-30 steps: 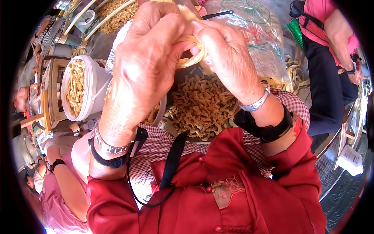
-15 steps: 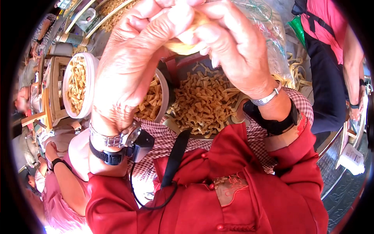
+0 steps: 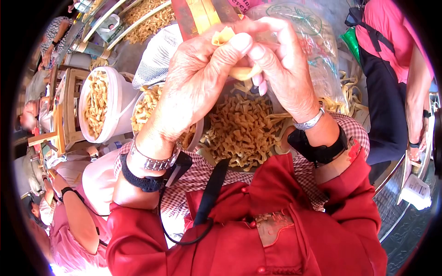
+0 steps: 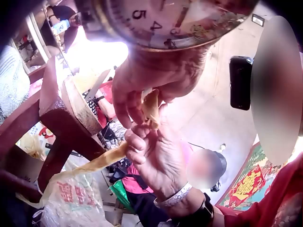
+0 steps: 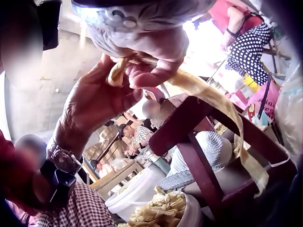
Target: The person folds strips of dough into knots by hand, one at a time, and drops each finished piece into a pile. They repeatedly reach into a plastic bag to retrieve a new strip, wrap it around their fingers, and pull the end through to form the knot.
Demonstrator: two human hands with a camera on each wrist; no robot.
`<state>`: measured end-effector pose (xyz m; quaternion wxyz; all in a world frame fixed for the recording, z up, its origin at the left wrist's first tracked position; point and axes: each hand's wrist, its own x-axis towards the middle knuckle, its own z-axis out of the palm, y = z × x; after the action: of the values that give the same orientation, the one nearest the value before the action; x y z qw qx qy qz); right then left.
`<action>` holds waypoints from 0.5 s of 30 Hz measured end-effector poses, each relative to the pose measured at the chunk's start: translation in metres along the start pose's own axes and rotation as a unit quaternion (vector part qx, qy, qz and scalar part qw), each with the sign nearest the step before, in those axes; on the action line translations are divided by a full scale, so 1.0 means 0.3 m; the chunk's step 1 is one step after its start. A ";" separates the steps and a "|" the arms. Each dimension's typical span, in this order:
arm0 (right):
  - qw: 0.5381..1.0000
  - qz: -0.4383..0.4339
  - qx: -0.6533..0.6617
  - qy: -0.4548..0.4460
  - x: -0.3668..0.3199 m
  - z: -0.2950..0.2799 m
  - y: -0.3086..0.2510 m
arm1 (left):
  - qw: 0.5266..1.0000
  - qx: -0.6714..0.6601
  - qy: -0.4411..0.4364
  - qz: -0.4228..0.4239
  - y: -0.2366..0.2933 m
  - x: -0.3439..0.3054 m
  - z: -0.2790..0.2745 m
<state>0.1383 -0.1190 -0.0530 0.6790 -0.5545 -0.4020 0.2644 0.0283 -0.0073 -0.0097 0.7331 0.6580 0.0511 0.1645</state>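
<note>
At the left, a round white plastic bucket (image 3: 120,110) holds short, yellowish twisted pieces (image 3: 95,103). Right of it, the left hand (image 3: 195,80) pinches a pale-yellow, flat, pliable strip (image 3: 245,72) between thumb and fingers. Between the two hands, the strip is folded into a tight loop; its long, flat tail hangs loose, slightly curled, with an uneven end. Beneath lies a heap of small tan pieces (image 3: 241,129). The right hand (image 3: 290,76) pinches the strip too, its fingers bent.

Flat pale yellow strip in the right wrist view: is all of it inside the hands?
No, a long end of the strip hangs below the right hand, beside the dark red wooden frame.
</note>
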 end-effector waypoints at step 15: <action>0.991 -0.036 -0.118 0.061 -0.040 -0.126 0.024 | 0.938 -0.318 -0.057 -0.130 0.023 0.001 -0.138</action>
<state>0.1641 -0.1472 -0.0652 0.6413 -0.6307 -0.4081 0.1564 0.0153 0.0327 -0.0083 0.9206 0.3867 0.0399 0.0376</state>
